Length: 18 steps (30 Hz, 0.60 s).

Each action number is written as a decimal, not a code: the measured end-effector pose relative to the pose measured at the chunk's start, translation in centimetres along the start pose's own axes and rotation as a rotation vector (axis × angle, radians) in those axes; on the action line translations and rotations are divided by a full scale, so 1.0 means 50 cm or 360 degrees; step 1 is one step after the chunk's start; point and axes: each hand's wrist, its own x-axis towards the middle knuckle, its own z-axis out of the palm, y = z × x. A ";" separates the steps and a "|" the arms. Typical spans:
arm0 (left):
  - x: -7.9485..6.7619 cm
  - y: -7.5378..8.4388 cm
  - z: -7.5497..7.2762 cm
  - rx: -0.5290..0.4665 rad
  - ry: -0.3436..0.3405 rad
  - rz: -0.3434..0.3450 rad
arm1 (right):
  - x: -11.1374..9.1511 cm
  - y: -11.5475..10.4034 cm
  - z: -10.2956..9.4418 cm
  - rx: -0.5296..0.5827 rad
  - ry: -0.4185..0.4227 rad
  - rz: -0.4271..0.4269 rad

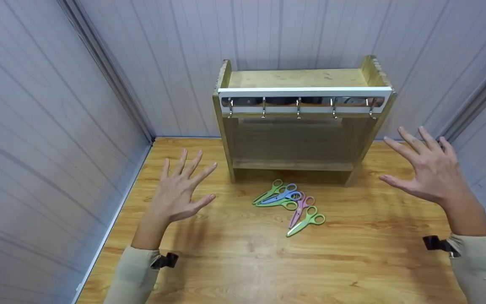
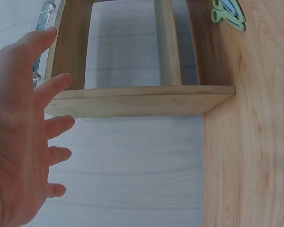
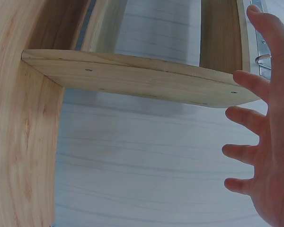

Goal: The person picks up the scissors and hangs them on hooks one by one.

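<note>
Several pairs of plastic-handled scissors lie in a loose pile on the wood-grain surface, in front of a wooden shelf [image 1: 293,164]. Among them are green scissors [image 1: 310,219] nearest me, pink scissors [image 1: 300,210], and blue scissors [image 1: 282,195] on top of more green ones. My left hand [image 1: 179,192] hovers left of the pile, fingers spread, holding nothing. On the far right, my right hand [image 1: 433,173] is likewise raised with spread fingers and touches nothing. Each wrist view shows its hand beside the shelf's side panel [image 2: 142,103].
Across the shelf's upper front runs a white rail [image 1: 306,91] with several metal hooks [image 1: 298,108]. Pale panelled walls [image 1: 175,63] enclose the back and both sides. A wood-grain surface [image 1: 243,261] extends toward me.
</note>
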 end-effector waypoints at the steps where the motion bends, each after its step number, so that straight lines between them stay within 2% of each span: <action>1: 0.000 0.000 0.001 -0.0002 0.0000 0.0001 | 0.001 0.000 0.001 0.0000 0.0002 0.0002; 11: 0.005 0.008 0.005 -0.0059 -0.0010 0.0017 | 0.004 0.000 0.006 0.0032 -0.0021 0.0044; 18: 0.003 0.011 0.016 -0.0106 -0.0013 0.0029 | 0.005 0.001 0.013 0.0086 0.0021 0.0076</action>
